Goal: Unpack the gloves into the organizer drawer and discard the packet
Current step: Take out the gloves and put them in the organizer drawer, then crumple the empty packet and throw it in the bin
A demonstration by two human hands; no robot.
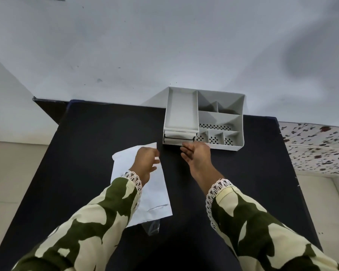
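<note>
A white paper packet (155, 194) lies flat on the black table (86, 153), with a bit of clear plastic (153, 227) poking out at its near end. My left hand (146, 163) rests on the packet's far part, fingers spread. A grey desk organizer (241, 122) stands at the table's far edge, with two small drawers (179, 136) in its front left, both shut or nearly so. My right hand (197, 155) hovers open just in front of the organizer, fingers pointing left toward the drawers. No gloves are visible outside the packet.
The organizer has a long tray on its left and several small compartments on its right, some perforated. A floral-patterned surface (317, 145) lies beyond the table's right edge. A pale wall (164, 45) rises right behind the table.
</note>
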